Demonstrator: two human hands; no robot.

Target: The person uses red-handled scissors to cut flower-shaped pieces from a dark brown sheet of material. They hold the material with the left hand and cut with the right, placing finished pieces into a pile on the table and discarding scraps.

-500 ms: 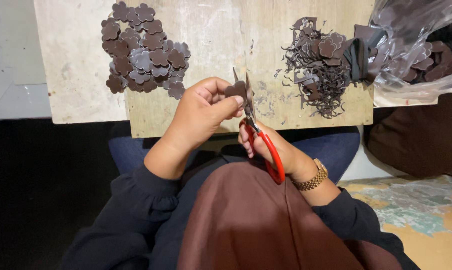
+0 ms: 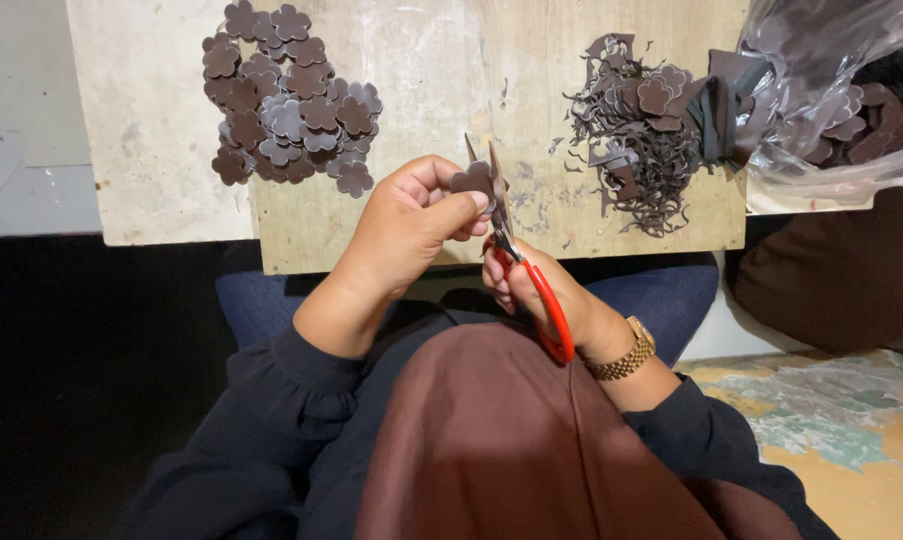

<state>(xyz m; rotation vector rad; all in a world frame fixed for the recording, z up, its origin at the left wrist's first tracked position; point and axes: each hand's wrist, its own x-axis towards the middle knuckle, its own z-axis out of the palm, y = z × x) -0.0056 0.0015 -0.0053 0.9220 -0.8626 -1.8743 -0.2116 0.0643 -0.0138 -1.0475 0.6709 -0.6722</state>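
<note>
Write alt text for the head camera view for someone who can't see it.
A left hand holds a small brown flower-shaped piece against the open blades of red-handled scissors in the right hand. A pile of cut flowers lies left on the board, scraps right.

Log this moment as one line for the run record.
left hand: pinches brown flower piece | right hand: grips red-handled scissors, blades open at piece | board: flower pile left, scraps right

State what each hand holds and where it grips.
Left hand pinches a brown flower-shaped piece at its edge; right hand holds scissors by the red handles.
</note>
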